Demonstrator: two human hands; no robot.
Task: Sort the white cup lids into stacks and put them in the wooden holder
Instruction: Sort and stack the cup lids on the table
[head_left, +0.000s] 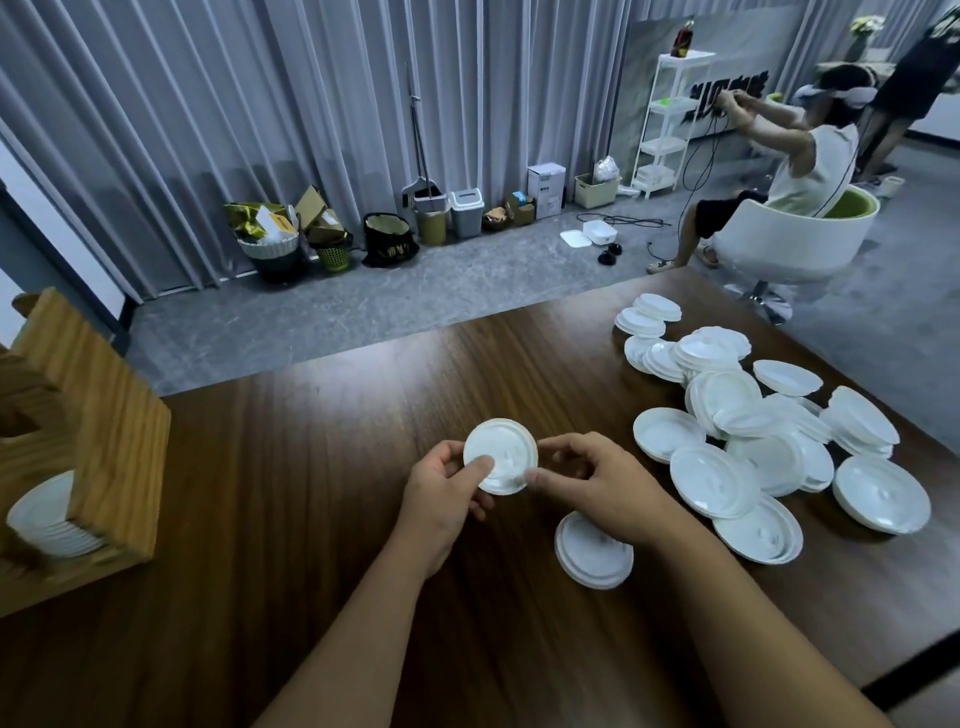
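Two bare forearms enter frame from 6 o'clock edge, reaching toward centre. Left hand (445, 496) and right hand (602, 488) both bare: no gloves, rings, watch or bracelet visible. No sleeve in sight on either arm up to frame edge; forearms uncovered along whole visible length. Nails short, unpainted so far as blur allows. Rest of body out of view.

White lids (769, 436) everywhere on a dark brown wood-grain counter (322, 415), a pale oak-grained holder (104, 395), grey pleated curtains (260, 104) behind.
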